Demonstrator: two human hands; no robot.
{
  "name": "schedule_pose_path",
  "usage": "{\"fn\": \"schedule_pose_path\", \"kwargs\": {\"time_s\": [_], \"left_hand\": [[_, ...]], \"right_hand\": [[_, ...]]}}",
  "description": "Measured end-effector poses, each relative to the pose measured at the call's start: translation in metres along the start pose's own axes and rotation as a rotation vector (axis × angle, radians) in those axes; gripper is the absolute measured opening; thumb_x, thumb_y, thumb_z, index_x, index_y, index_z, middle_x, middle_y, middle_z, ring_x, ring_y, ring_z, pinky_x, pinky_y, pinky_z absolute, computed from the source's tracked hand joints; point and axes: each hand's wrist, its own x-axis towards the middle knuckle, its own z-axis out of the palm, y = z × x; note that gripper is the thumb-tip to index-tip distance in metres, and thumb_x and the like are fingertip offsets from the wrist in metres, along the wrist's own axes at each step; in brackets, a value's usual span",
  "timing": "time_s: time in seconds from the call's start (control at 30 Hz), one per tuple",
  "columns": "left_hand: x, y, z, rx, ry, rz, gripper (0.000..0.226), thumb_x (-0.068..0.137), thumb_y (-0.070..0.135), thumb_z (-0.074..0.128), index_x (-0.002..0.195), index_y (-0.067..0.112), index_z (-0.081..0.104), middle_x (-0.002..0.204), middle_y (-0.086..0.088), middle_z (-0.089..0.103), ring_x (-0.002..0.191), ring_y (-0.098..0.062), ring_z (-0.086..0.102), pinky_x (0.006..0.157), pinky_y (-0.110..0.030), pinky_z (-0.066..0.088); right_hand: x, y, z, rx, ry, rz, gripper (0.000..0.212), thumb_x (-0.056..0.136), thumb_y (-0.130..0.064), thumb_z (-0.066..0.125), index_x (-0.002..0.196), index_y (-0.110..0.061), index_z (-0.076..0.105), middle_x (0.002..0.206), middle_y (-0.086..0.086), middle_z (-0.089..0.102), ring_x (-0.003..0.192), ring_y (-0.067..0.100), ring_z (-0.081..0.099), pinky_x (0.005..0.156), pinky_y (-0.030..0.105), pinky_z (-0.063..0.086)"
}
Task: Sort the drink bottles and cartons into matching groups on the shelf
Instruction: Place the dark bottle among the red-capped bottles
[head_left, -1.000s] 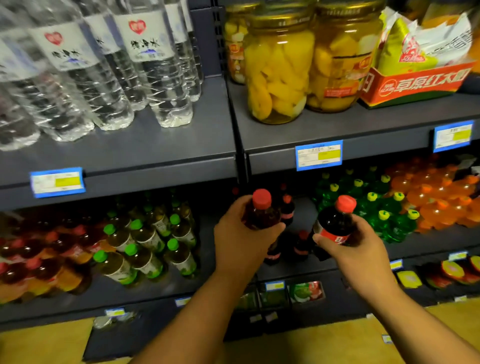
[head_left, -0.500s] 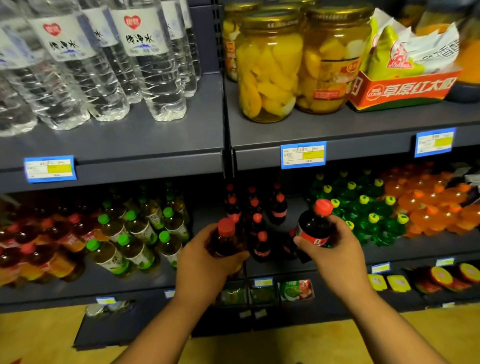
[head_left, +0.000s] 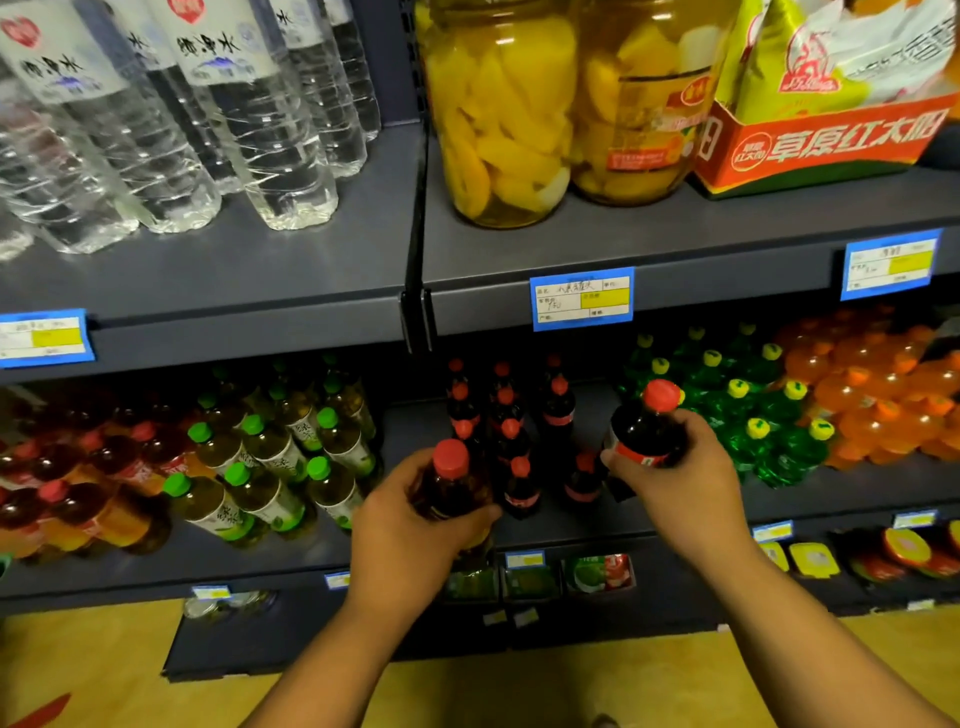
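My left hand grips a dark cola bottle with a red cap at the front left of the cola group. My right hand grips a second red-capped cola bottle, held tilted just right of that group. Between my hands several small cola bottles stand in rows on the middle shelf. Green-capped tea bottles stand to the left, green soda bottles with yellow caps and orange soda bottles to the right.
Red-capped tea bottles fill the far left. The upper shelf carries water bottles, jars of yellow fruit and a red carton. Blue price tags line the shelf edges. Small packets sit on the bottom shelf.
Both hands have lowered with their bottles toward the cola group on the middle shelf. The left bottle now sits lower, near the front edge. The view has tilted down.
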Motion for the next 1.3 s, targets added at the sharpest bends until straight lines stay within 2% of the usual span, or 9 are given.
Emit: {"fn": "schedule_pose_path", "kwargs": {"time_s": [0.17, 0.3, 0.37, 0.6, 0.73, 0.93, 1.0, 1.13, 1.3], "left_hand": [[0.003, -0.005, 0.007, -0.005, 0.004, -0.026, 0.055, 0.059, 0.021, 0.096, 0.108, 0.029, 0.072, 0.095, 0.018, 0.077, 0.090, 0.005, 0.071, 0.075, -0.005, 0.051], [0.007, -0.007, 0.013, 0.022, 0.014, -0.024, 0.054, 0.061, 0.020, 0.095, 0.109, 0.031, 0.071, 0.096, 0.021, 0.076, 0.092, 0.008, 0.069, 0.077, -0.004, 0.050], [0.009, -0.011, 0.016, 0.036, 0.018, -0.027, 0.053, 0.060, 0.018, 0.095, 0.106, 0.030, 0.071, 0.094, 0.022, 0.076, 0.091, 0.007, 0.070, 0.077, -0.004, 0.049], [0.012, -0.027, 0.027, 0.022, 0.081, -0.079, 0.053, 0.058, 0.011, 0.096, 0.100, 0.033, 0.071, 0.091, 0.021, 0.077, 0.089, 0.006, 0.071, 0.077, -0.004, 0.050], [0.018, -0.040, 0.034, 0.004, 0.122, -0.110, 0.061, 0.052, 0.005, 0.097, 0.098, 0.035, 0.071, 0.087, 0.024, 0.076, 0.085, 0.010, 0.069, 0.075, -0.001, 0.047], [0.020, -0.072, 0.039, 0.026, 0.169, -0.160, 0.067, 0.046, 0.009, 0.100, 0.104, 0.027, 0.074, 0.090, 0.022, 0.077, 0.086, 0.009, 0.070, 0.076, -0.001, 0.047], [0.022, -0.079, 0.040, 0.016, 0.185, -0.179, 0.068, 0.044, 0.006, 0.100, 0.105, 0.023, 0.074, 0.090, 0.024, 0.076, 0.085, 0.012, 0.068, 0.074, 0.002, 0.045], [0.022, -0.093, 0.043, 0.007, 0.211, -0.200, 0.071, 0.043, 0.007, 0.100, 0.106, 0.026, 0.074, 0.090, 0.026, 0.075, 0.087, 0.012, 0.068, 0.074, 0.003, 0.044], [0.024, -0.105, 0.044, 0.003, 0.226, -0.203, 0.070, 0.042, 0.010, 0.101, 0.103, 0.030, 0.073, 0.090, 0.019, 0.078, 0.089, 0.005, 0.071, 0.078, -0.002, 0.048]], "right_hand": [[0.043, 0.016, -0.002, -0.061, 0.009, -0.034, 0.056, 0.067, -0.020, 0.090, 0.112, -0.022, 0.057, 0.096, -0.014, 0.065, 0.087, 0.007, 0.063, 0.073, 0.018, 0.043], [0.080, 0.044, 0.011, -0.108, -0.017, -0.024, 0.061, 0.066, -0.020, 0.091, 0.115, -0.020, 0.055, 0.105, -0.003, 0.067, 0.097, 0.017, 0.064, 0.084, 0.031, 0.049], [0.096, 0.056, 0.020, -0.142, -0.035, -0.023, 0.061, 0.065, -0.021, 0.090, 0.114, -0.019, 0.055, 0.106, -0.001, 0.067, 0.099, 0.021, 0.065, 0.083, 0.032, 0.049], [0.142, 0.108, 0.055, -0.230, -0.168, 0.089, 0.064, 0.069, -0.019, 0.088, 0.124, -0.016, 0.054, 0.119, 0.009, 0.067, 0.112, 0.028, 0.062, 0.084, 0.026, 0.040], [0.159, 0.136, 0.070, -0.345, -0.252, 0.104, 0.062, 0.069, -0.022, 0.087, 0.123, -0.015, 0.058, 0.118, 0.013, 0.068, 0.111, 0.035, 0.063, 0.082, 0.031, 0.042], [0.174, 0.174, 0.088, -0.328, -0.414, 0.102, 0.051, 0.061, -0.030, 0.090, 0.107, -0.028, 0.067, 0.099, -0.004, 0.074, 0.097, 0.021, 0.070, 0.088, 0.038, 0.053], [0.180, 0.179, 0.091, -0.354, -0.451, 0.071, 0.050, 0.066, -0.024, 0.090, 0.110, -0.026, 0.067, 0.102, -0.002, 0.073, 0.099, 0.020, 0.068, 0.088, 0.034, 0.050], [0.185, 0.177, 0.093, -0.385, -0.499, 0.025, 0.053, 0.062, -0.033, 0.092, 0.107, -0.033, 0.064, 0.102, -0.002, 0.072, 0.098, 0.020, 0.068, 0.092, 0.039, 0.052], [0.189, 0.169, 0.091, -0.304, -0.624, 0.053, 0.053, 0.061, -0.011, 0.094, 0.105, -0.025, 0.068, 0.099, -0.002, 0.076, 0.096, 0.016, 0.071, 0.094, 0.036, 0.053]]}}
